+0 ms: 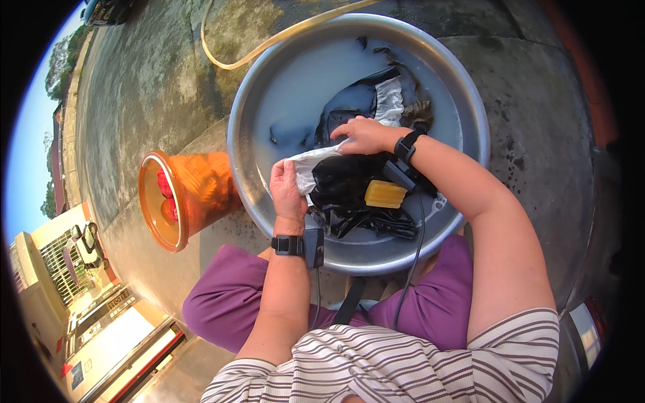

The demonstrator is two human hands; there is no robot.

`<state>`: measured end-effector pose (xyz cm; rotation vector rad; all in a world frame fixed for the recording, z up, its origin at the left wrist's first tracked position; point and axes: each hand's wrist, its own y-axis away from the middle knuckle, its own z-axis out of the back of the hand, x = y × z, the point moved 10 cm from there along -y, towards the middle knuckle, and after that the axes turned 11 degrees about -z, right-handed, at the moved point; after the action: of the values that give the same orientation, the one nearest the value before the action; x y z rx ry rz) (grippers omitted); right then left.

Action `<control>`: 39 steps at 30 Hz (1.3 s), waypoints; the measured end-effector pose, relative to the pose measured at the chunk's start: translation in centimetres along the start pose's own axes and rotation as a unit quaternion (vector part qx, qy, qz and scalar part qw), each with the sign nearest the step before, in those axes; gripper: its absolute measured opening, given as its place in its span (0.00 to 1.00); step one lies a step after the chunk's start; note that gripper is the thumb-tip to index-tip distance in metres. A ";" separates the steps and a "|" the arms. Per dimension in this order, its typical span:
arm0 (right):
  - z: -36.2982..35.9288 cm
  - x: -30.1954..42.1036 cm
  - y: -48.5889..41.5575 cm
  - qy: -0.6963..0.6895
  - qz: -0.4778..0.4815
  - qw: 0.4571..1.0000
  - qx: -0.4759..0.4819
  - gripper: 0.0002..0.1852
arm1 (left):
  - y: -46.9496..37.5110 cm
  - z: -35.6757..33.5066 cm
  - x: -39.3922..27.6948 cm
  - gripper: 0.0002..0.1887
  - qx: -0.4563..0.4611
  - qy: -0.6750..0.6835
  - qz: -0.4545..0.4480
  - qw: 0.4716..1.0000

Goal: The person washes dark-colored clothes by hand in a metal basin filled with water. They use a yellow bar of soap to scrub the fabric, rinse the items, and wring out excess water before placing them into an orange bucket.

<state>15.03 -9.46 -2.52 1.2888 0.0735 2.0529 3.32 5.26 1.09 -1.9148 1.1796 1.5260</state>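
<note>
A wide metal basin (244, 101) of cloudy water (297, 85) stands before me. Across its near half lies a wet black garment (337, 176) with a white band (308, 166). My left hand (288, 194) pinches one end of that band between thumb and fingers. Farther along the same band, my right hand (367, 136) grips the cloth, its fingertips curled. A yellow bar of laundry soap (385, 194) rests on the black cloth below my right wrist. More dark cloth with a gathered white part (389, 103) lies half sunk in the water beyond.
An orange bucket (201, 184) holding red cloth (166, 189) stands left of the basin. A yellowish hose (282, 36) curves over the concrete floor (146, 101) and passes the basin's far rim. Cables (419, 252) run from the devices on both wrists. A scooter (89, 247) is parked far left.
</note>
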 end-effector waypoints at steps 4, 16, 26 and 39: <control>0.3 0.3 -0.4 -0.103 0.036 0.994 0.028 0.15 | -0.3 -0.1 0.0 0.06 0.004 -0.026 0.007 1.000; 4.5 8.3 2.7 -0.174 0.130 0.968 -0.129 0.11 | -2.3 -7.6 6.3 0.17 0.086 0.200 0.129 0.967; 2.4 10.9 3.3 0.204 0.162 0.942 -0.212 0.16 | 0.1 -9.3 5.3 0.23 -0.046 0.082 0.104 0.990; 6.1 -0.6 1.4 -0.136 -0.015 0.982 -0.128 0.20 | -1.3 -9.2 2.1 0.24 0.024 0.175 0.169 0.970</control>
<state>19.34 -12.76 0.60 1.3797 -0.2848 1.7744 9.74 -1.68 1.74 -2.0896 1.7555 1.3280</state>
